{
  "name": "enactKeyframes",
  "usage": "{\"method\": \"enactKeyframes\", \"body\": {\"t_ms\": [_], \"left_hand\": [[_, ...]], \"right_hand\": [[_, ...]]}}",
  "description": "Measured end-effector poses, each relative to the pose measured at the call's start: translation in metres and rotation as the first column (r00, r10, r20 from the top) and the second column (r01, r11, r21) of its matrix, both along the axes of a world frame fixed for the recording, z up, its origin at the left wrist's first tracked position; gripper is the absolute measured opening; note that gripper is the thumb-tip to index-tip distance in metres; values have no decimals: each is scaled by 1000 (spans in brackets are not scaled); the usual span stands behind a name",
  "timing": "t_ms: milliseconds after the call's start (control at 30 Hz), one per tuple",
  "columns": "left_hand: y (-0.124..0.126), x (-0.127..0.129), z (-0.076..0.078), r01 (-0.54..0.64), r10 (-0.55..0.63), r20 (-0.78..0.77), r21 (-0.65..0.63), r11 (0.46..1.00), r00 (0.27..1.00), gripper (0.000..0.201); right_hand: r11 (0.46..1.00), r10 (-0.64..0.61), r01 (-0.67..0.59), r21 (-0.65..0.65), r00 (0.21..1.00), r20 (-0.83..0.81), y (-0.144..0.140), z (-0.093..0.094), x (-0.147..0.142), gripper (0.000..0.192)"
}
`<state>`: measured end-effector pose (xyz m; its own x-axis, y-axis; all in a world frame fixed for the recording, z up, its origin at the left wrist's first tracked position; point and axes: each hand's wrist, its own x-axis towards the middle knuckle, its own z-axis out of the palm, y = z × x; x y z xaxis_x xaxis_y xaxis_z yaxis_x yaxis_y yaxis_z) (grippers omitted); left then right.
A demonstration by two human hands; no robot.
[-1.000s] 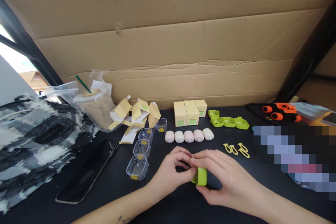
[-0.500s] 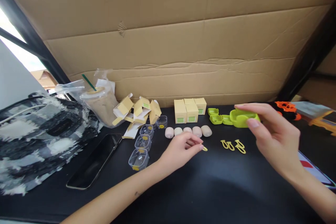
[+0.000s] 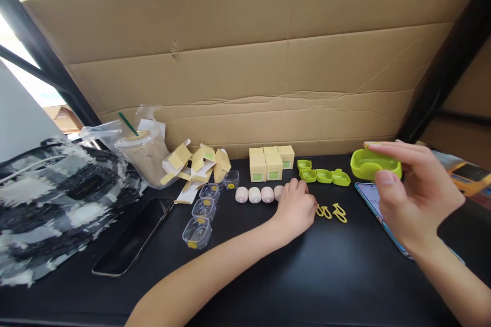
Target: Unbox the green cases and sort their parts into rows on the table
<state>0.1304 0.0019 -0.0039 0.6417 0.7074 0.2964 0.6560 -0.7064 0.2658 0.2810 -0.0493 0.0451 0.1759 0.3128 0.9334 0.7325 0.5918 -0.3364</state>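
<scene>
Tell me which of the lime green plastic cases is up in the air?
The lime green plastic case pinched in the right hand, far right. The other green cases lie in a row on the black table.

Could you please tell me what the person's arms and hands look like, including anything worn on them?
Both forearms are bare as far as the picture shows, with no sleeves in view. The left hand and the right hand wear no gloves, and no rings, bracelets or watch can be seen. The fingernails that show on the right hand are short and look unpainted. No markings show on either arm.
</scene>
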Motion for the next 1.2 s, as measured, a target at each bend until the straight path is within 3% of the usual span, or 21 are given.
{"method": "enactKeyframes", "body": {"t_ms": [167, 233, 300, 433, 500, 633, 733, 800, 933, 1033, 1200], "left_hand": [[1, 2, -4, -13, 20, -74, 95, 995, 997, 26], [2, 1, -5, -4, 15, -87, 131, 991, 996, 26], [0, -1, -4, 10, 5, -91, 164, 986, 996, 26], [-19, -13, -1, 76, -55, -102, 217, 973, 993, 23], [-36, -25, -1, 141, -112, -120, 264, 954, 986, 21], [-64, -58, -7, 281, -247, -133, 444, 851, 960, 19], [-68, -78, -16, 331, -306, -139, 546, 770, 942, 16], [-65, -84, -21, 318, -314, -99, 524, 790, 944, 12], [-61, -86, -29, 237, -265, 61, 291, 927, 962, 8], [-61, -85, -33, 244, -265, 72, 216, 945, 962, 7], [-61, -86, -35, 249, -269, 68, 217, 944, 961, 8]], "right_hand": [[981, -133, 134, -142, 991, 18, 22, 1, 12, 16], [936, -158, 162, -313, 987, 38, 36, -4, 19, 21], [855, -179, 223, -469, 974, 137, 50, -9, 26, 24], [728, -174, 338, -596, 932, 317, 79, -10, 34, 28], [640, -160, 409, -650, 899, 408, 95, -8, 36, 27], [441, -110, 522, -730, 839, 533, 124, -11, 39, 25], [331, -81, 562, -758, 817, 571, 139, -20, 42, 28], [280, -61, 574, -770, 811, 582, 146, -27, 44, 29], [231, -5, 574, -785, 808, 589, 152, -37, 47, 28], [227, 39, 559, -798, 813, 581, 156, -40, 49, 28], [227, 66, 527, -819, 831, 553, 161, -42, 53, 28]]}}
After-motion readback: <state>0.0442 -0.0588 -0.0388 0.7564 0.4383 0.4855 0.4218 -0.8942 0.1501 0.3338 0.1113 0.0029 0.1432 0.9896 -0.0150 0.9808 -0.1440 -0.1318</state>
